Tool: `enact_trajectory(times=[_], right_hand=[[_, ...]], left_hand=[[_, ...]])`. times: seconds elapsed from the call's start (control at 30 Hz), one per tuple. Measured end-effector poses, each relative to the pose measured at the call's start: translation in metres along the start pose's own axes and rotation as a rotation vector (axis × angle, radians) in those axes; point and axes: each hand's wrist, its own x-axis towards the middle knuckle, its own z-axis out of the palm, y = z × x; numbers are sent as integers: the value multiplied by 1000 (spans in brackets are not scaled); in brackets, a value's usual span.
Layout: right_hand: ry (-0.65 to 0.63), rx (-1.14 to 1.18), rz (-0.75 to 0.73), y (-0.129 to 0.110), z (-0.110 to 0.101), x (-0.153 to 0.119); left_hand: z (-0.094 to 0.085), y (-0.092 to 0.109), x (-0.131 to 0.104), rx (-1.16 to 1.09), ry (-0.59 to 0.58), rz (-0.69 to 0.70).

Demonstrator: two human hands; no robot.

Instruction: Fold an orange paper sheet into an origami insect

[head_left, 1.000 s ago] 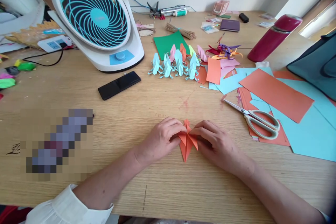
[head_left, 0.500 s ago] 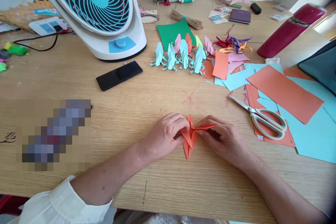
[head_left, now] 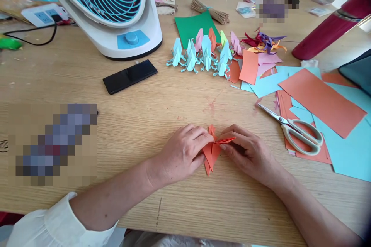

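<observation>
A folded orange origami figure [head_left: 213, 153] is held low over the near middle of the table, one point toward me and another away. My left hand [head_left: 187, 150] grips its left side, the fingertips bent over the central folds. On the other side, my right hand [head_left: 246, 152] pinches a narrow flap between thumb and fingers. Part of the paper is hidden under the left fingers. Scissors [head_left: 292, 127] with pale handles lie right of my right hand, on orange paper sheets [head_left: 324, 154].
Several finished origami figures [head_left: 191, 56] stand at the back middle, before a green sheet [head_left: 193, 27]. A black phone [head_left: 130, 76] and a fan [head_left: 136, 38] are at the back left. Blue paper [head_left: 348, 154] covers the right side, with a dark red flask [head_left: 327, 31] behind.
The camera view has shifted slightly. My left fingers have moved further over the middle of the orange figure, and its near end now shows two separate tips. My right hand keeps its pinch.
</observation>
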Motion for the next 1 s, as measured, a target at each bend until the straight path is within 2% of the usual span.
enact_trajectory(times=[0.2, 0.4, 0.63, 0.8, 1.0], right_hand=[[-59, 37, 19, -3, -5, 2], [41, 3, 63, -7, -2, 3], [80, -34, 125, -8, 5, 4], [107, -75, 149, -7, 8, 5], [136, -111, 152, -9, 11, 7]], left_hand=[[4, -2, 2, -82, 30, -52], [7, -1, 5, -104, 28, -106], [10, -4, 5, -126, 51, -123], [6, -5, 2, -149, 82, -72], [-2, -4, -2, -51, 79, 84]])
